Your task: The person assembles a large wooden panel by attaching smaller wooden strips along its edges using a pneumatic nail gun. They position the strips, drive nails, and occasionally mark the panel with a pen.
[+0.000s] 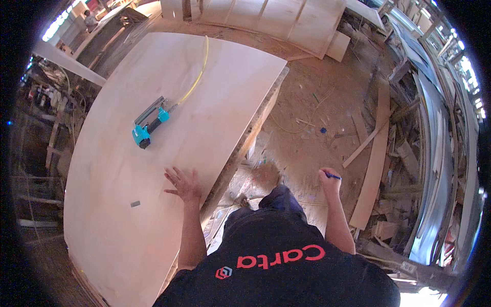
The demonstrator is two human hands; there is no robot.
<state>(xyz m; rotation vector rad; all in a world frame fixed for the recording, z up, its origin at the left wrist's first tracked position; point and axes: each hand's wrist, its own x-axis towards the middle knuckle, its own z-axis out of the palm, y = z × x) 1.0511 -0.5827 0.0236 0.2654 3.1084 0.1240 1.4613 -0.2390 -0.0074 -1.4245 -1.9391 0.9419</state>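
A: Our left hand [185,186]?
B: Fingers spread loose on the pale board [123,179]; we note a teal air tool [154,125] lying farther up it
A: And our right hand [329,180]?
B: Clenched round a blue pen [334,176], out right of the board

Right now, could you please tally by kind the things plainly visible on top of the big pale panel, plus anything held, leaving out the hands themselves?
Nail gun: 1
Yellow hose: 1
Grey strip: 1
Pen, in the right hand: 1
Total: 4

Blue pen [334,176], right hand [327,177]; pale panel [117,174], flat.
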